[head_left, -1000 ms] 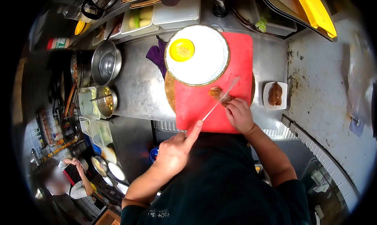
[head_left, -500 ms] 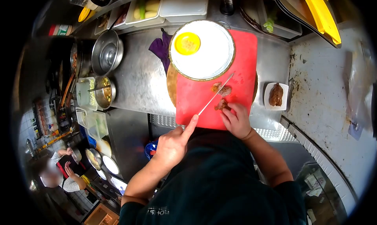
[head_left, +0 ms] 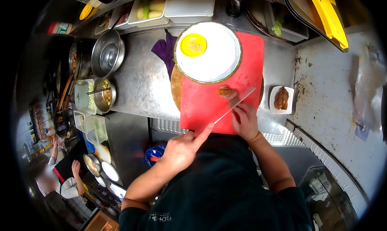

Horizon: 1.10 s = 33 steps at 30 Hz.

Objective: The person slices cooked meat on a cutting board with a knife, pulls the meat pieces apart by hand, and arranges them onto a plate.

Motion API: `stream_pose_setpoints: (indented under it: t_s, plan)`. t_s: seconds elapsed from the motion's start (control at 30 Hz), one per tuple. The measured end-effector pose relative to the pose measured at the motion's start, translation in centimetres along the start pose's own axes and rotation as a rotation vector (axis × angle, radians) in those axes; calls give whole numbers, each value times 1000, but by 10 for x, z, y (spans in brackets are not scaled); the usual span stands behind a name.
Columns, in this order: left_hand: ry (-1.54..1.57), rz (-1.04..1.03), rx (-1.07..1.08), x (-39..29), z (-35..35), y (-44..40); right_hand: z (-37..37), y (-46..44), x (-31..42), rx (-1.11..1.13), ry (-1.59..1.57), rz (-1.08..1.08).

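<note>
My left hand (head_left: 183, 148) is closed around the handle of a knife (head_left: 236, 105), forefinger stretched along its top. The blade slants up to the right over the red cutting board (head_left: 201, 104). My right hand (head_left: 246, 120) is beside the blade, its bent fingers gripping a piece of cooked meat that the hand and knife mostly hide. Just beyond the blade, more cut meat (head_left: 228, 92) lies on the board. A large round white plate (head_left: 219, 57) with a dark rim overlaps the board's far end, carrying a small yellow dish (head_left: 193, 45).
Right of the board stands a square white bowl (head_left: 281, 108) holding a brown piece of meat. A purple cloth (head_left: 164, 52) lies left of the plate. Steel bowls (head_left: 108, 53) and food tubs line the left side. Farther left, a co-worker (head_left: 66, 170) stands at another counter.
The knife has shifted right and its blade now slants lower across the board. My right hand has moved slightly right, with its meat now mostly hidden. The co-worker's arms have moved.
</note>
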<state>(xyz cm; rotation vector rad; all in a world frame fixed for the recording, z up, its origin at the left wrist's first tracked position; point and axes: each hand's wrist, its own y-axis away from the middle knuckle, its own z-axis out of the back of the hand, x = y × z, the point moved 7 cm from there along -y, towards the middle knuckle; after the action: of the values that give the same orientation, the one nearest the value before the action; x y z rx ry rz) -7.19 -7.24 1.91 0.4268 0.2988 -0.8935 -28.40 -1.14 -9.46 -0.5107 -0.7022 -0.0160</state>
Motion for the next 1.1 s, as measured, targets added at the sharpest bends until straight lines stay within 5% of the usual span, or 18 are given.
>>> stream_pose_setpoints:
  t_s: [1.1]
  plan:
    - [-155,-47,-13,-30,-20,15,-8,10,-14,102,19,179]
